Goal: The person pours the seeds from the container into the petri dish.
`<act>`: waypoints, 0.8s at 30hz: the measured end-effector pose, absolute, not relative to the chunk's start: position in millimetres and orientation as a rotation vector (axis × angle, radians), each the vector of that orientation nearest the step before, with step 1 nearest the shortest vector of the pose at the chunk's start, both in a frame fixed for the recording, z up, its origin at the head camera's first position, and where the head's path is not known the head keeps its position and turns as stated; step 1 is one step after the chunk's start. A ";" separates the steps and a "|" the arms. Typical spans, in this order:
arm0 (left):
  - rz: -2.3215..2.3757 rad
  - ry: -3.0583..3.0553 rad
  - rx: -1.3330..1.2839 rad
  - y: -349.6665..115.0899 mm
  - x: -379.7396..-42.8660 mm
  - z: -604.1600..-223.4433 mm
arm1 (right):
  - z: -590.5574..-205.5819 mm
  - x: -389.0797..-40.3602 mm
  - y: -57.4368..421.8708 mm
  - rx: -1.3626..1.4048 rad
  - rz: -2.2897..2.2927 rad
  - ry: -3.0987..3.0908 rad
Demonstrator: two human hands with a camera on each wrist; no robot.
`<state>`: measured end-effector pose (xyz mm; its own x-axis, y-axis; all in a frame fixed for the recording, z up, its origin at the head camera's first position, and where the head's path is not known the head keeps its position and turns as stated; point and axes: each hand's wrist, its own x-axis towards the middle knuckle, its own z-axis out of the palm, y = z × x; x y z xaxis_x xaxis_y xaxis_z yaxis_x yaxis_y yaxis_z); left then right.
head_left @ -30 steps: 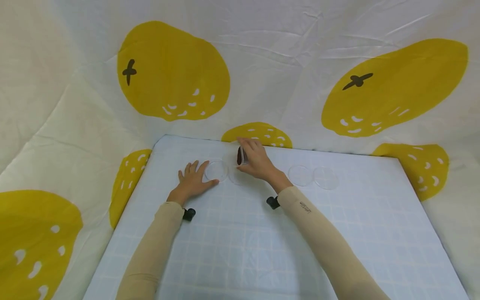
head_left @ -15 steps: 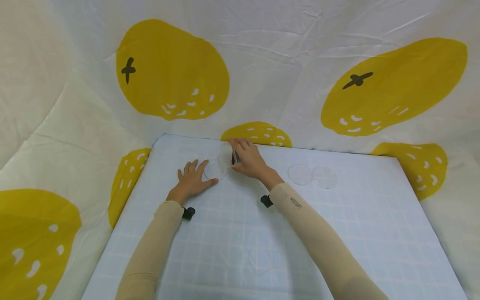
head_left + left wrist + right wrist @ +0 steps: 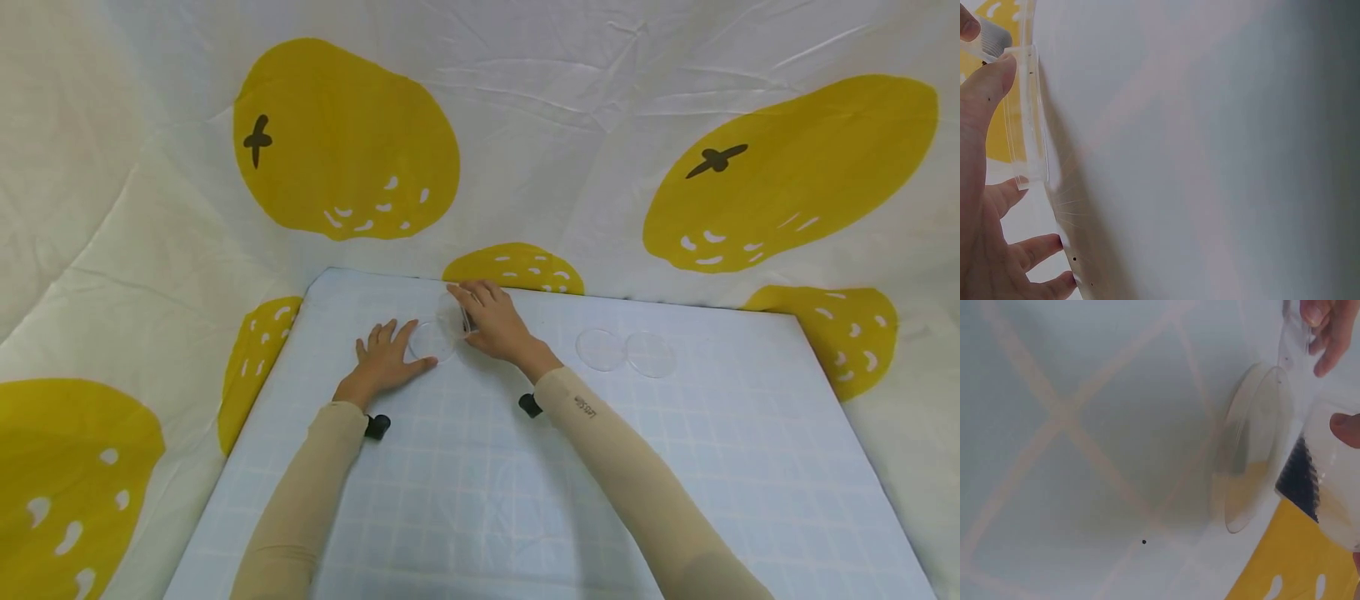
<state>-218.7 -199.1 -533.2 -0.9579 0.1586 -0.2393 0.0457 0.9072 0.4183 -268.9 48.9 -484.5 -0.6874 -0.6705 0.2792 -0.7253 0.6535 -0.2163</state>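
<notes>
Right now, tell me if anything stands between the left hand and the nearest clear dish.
Nothing visible does: the left hand touches the clear dish, thumb at one side and a finger at the other.

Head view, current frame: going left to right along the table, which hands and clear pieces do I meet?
Left hand → clear dish it touches → right hand gripping a clear container → clear disc → rightmost clear disc.

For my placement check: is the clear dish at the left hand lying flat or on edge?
Lying flat: in the left wrist view, the clear dish, touched by the left hand, runs parallel to the table.
</notes>
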 end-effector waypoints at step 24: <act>0.606 2.806 0.140 -198.2 -216.4 -532.5 | -480.5 -262.8 38.3 1.179 0.288 -2.665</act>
<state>-216.4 -198.2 -532.5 -0.9598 0.1488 -0.2379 0.0374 0.9082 0.4169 -262.8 38.3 -480.5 -0.6568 -0.7039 0.2705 -0.7454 0.6602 -0.0918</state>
